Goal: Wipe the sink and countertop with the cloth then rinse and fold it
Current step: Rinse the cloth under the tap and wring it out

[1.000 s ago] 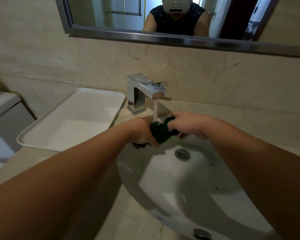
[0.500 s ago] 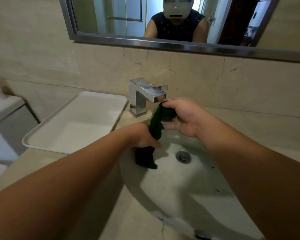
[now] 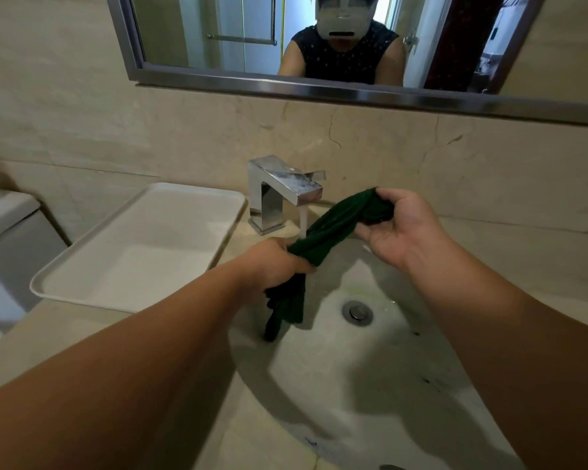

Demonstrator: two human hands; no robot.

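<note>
Cloth: dark green, wet-looking fabric cloth [image 3: 333, 228], twisted into a rope shape and stretched on a slant between the person's two hands, above the back of the basin.
Cloth ends: upper end bunched in the right hand; lower end hangs loose below the left hand, down toward the basin's left wall. Whether the tip touches the basin I cannot tell.
Left hand: left hand [image 3: 279, 264] closed in a fist around the lower part of the twisted cloth, fingers wrapped tight, knuckles up.
Right hand: right hand [image 3: 401, 228] higher and further right, palm turned partly up, fingers curled over the top end of the cloth, thumb pressing it from the near side.
Sink: oval, pale stone-coloured basin [image 3: 370, 368] set in the counter, with a round metal drain [image 3: 357, 312] near its middle and a few dark specks on the right slope.
Tap: square chrome faucet [image 3: 282, 195] at the back rim, water running in a thin stream [image 3: 302, 222] that lands on or just beside the middle of the cloth.
Countertop: beige marble-look countertop [image 3: 510, 252] around the basin.
Tray: white rectangular plastic tray [image 3: 143, 245] on the counter left of the tap, apart from both hands.
Mirror: metal-framed wall mirror [image 3: 319, 86] above, reflecting the person in a dark sleeveless top.
</note>
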